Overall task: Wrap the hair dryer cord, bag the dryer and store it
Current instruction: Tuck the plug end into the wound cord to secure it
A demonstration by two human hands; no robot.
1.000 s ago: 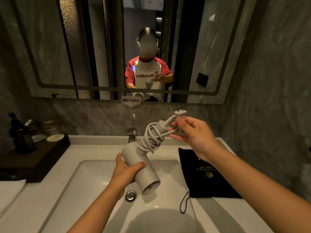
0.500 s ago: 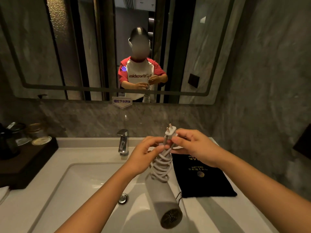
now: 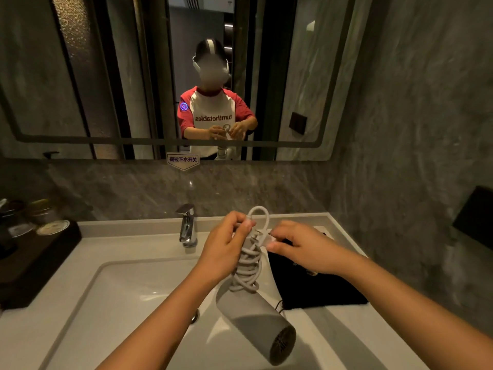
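While two hands grip one dryer (corded).

A: Hair dryer body: matt grey plastic, smooth. Cord: pale, smooth, rubbery jacket.
B: Bag?
A: Black cloth, matt, soft weave. Faucet: polished chrome, mirror-glossy.
B: Sink?
A: Glossy white, glazed look. Wall: grey veined stone, slight sheen. Tray: dark wood, matt.

At frame centre, a left hand grips a cord-wrapped hair dryer over a sink; the right hand pinches its plug.
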